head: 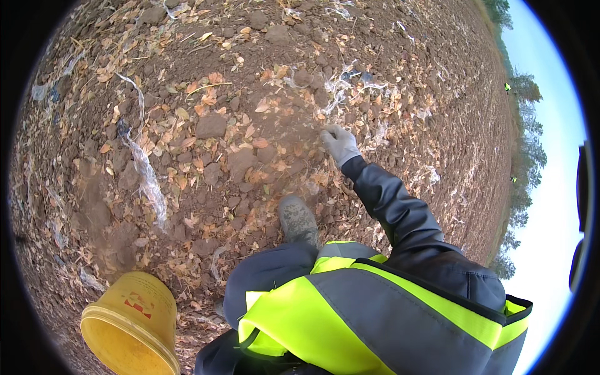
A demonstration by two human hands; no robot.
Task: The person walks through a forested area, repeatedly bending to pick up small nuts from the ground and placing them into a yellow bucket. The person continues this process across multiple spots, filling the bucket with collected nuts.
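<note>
My right hand (341,144), in a pale work glove, reaches out low over the brown soil (243,161). Its fingers are curled towards the thumb, and whether anything small sits between them cannot be made out. Just beyond the fingertips lies a tangle of torn clear plastic film (338,89) among dry leaves. My left hand is out of view. On the lower left, a yellow plastic bucket (157,300) with a red printed mark is tipped over, its mouth turned towards me. Nothing shows inside the visible part of it.
A long crumpled strip of plastic film (149,180) lies left of my boot (297,219). Hard soil clods (211,126) and fallen leaves cover the ground. Trees (527,140) line the field edge at right, where small bright-clothed figures (507,87) appear far off.
</note>
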